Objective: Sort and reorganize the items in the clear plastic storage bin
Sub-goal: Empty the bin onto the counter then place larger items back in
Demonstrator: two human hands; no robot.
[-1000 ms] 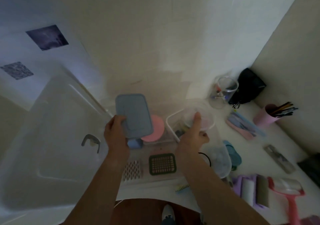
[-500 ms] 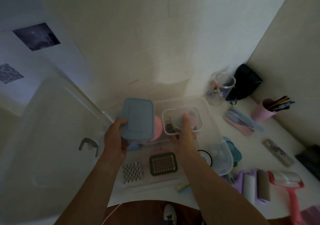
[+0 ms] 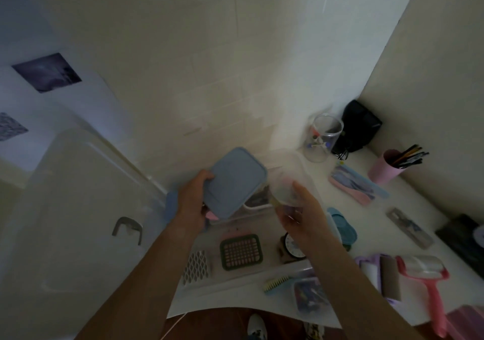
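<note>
Holding a blue lid by its near-left edge, the left hand has its fingers curled under the rim and the thumb on top; the lid is tilted above the clear plastic storage bin. The right hand grips a small clear container, thumb up along its near side. The picture is blurred there, so how the other fingers lie cannot be told.

The bin stands on the white table in front of the person. A green grid tray, a white mesh piece and a round clock-like item lie in its near part.

Likely faults from this position:

- Both held items are clear of any support. The lid is gripped at one edge only, so a loose thumb would probably let it pivot and drop onto the contents of the bin.
- The clear container appears to hold small items. Tilting it further could spill them.
- Lowering either hand without looking risks striking the bin rim.
- A comb and a pink lint roller lie near the table edge and could be swept off by a forearm.
</note>
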